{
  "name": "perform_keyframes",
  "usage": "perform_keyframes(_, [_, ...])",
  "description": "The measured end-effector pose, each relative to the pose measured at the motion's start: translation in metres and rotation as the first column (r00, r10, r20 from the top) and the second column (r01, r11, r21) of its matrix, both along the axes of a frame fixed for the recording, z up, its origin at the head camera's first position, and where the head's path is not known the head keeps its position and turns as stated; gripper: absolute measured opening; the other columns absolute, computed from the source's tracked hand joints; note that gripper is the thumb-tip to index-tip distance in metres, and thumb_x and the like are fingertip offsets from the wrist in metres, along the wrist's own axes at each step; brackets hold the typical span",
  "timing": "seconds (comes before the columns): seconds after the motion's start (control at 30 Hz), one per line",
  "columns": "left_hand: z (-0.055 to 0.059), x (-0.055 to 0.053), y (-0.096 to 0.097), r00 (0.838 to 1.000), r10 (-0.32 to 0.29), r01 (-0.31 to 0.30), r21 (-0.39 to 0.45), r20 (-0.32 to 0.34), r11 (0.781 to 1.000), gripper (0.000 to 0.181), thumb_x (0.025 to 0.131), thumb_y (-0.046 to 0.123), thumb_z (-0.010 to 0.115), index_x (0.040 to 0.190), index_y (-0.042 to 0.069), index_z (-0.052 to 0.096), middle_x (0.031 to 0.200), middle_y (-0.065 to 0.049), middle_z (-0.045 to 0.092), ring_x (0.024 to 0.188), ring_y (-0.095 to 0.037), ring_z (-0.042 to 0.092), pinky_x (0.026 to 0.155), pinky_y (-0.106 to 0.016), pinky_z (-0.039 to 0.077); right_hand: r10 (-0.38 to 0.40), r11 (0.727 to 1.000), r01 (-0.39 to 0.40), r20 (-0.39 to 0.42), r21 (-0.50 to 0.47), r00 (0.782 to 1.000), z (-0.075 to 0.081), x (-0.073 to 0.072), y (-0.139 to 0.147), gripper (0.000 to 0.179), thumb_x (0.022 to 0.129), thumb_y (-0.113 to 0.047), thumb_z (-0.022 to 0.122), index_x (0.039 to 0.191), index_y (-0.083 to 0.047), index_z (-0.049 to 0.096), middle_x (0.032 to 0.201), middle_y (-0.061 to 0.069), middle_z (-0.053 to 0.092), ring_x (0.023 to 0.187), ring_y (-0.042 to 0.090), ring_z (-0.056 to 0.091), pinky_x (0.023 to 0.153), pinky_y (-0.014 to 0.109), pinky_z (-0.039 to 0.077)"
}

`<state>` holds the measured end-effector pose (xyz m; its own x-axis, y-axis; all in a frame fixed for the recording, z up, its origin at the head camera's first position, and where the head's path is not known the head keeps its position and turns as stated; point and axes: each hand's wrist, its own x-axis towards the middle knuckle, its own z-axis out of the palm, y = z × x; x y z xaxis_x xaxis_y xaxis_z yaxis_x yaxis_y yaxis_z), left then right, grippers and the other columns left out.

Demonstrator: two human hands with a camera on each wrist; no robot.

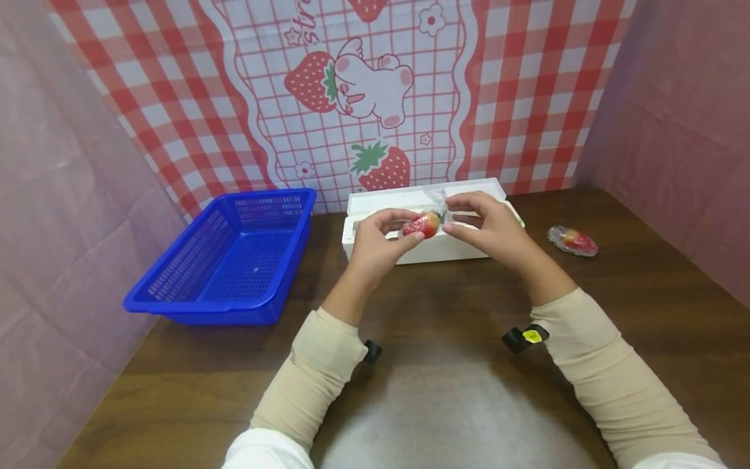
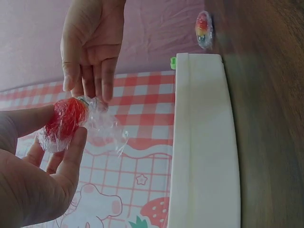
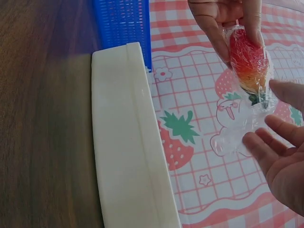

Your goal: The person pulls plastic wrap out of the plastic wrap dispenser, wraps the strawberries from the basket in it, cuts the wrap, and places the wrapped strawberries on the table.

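Note:
Above the long white box, my left hand [image 1: 381, 241] pinches a red-and-yellow strawberry [image 3: 249, 61] between thumb and fingers. Clear plastic film covers the fruit, and a loose tail of film [image 2: 107, 128] spreads out past its green leafy end. My right hand [image 1: 495, 228] is at that leafy end, its thumb close by the fruit and its fingers extended and spread beside the loose film. In the left wrist view the strawberry [image 2: 69, 116] is held up well apart from the box, with the right fingers just beyond it.
The long white box [image 1: 445, 251], probably a cling film dispenser, stands against the checked strawberry-print cloth [image 1: 527, 98]. A blue plastic basket [image 1: 205, 306] is on the left of the wooden table [image 1: 433, 391]. Another film-wrapped strawberry [image 1: 577, 241] lies at the right.

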<state>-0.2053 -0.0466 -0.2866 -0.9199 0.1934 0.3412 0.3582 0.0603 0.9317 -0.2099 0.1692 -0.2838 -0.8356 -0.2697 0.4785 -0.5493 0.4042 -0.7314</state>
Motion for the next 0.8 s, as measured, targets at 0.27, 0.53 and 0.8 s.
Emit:
perform_keyframes(0.27, [0.001,0.001,-0.002,0.997,-0.082,0.083,0.07,-0.008,0.994,0.031,0.085,0.001,0.073,0.115,-0.001,0.068,0.117,-0.01,0.068,0.108,-0.016,0.061,0.09,-0.031,0.053,0.104,0.986,-0.11,-0.053,-0.125,0.993,-0.004,0.0,-0.005,0.049,0.086,0.0,0.072,0.131,0.006,0.054,0.13,0.018,0.056,0.12,0.024,0.057,0.095,0.028,0.048])
perform_keyframes(0.53, [0.0,-0.001,-0.003,0.984,-0.178,0.178,0.132,-0.01,0.975,0.032,0.087,-0.002,0.07,0.118,-0.006,0.065,0.123,-0.013,0.065,0.117,-0.016,0.058,0.094,-0.031,0.051,0.161,0.956,-0.162,-0.025,-0.244,0.987,-0.004,0.005,-0.005,0.038,0.085,-0.001,0.073,0.119,0.009,0.06,0.117,0.014,0.062,0.101,0.013,0.065,0.087,0.025,0.053])
perform_keyframes(0.8, [0.001,-0.002,-0.005,0.984,-0.178,0.177,0.151,-0.01,0.973,0.049,0.084,-0.001,0.073,0.131,0.0,0.058,0.136,-0.009,0.056,0.124,-0.022,0.052,0.101,-0.04,0.046,0.141,0.954,-0.146,-0.04,-0.263,0.989,0.0,0.01,-0.006,0.029,0.083,0.001,0.075,0.11,0.004,0.065,0.111,0.016,0.063,0.091,0.017,0.066,0.084,0.025,0.055])
